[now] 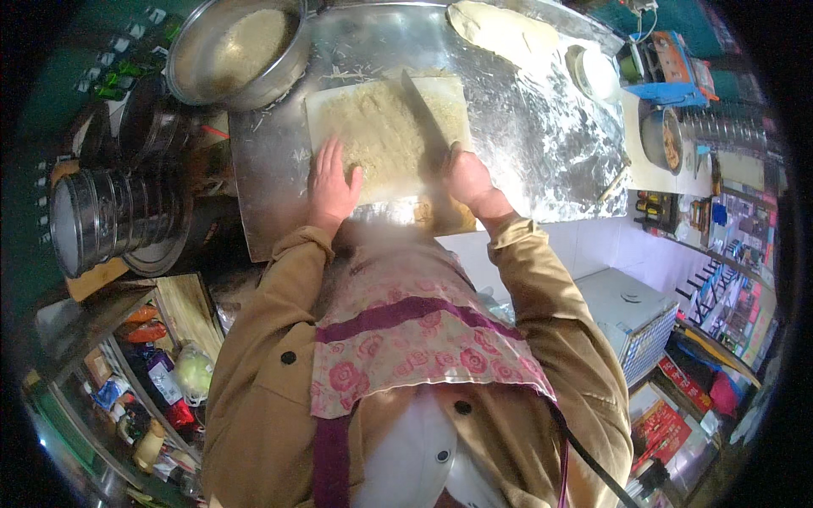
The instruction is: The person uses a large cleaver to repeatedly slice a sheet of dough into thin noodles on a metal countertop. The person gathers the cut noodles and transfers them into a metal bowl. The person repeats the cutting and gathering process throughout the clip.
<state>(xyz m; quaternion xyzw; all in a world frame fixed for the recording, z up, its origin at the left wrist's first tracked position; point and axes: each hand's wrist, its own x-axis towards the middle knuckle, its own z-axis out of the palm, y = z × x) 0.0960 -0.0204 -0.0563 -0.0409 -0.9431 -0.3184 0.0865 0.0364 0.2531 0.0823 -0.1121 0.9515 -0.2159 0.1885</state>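
A knife with a long dark blade (421, 108) is gripped in my right hand (468, 176), its blade pointing away from me over the right part of a white cutting board (453, 90). Pale, finely chopped food (373, 127) covers much of the board; its exact kind I cannot make out. At the board's left near side rests my left hand (333, 182), fingers stretched forward and thumb apart, holding nothing. The board lies on a metal worktable (275, 157).
A large metal bowl (298, 63) with pale shredded food stands at the far left. Dough (500, 34) lies at the back, near a white bowl (597, 74) and scattered flour (584, 152). Stacked metal steamers (110, 212) are on the left; a grey box (622, 300) sits lower right.
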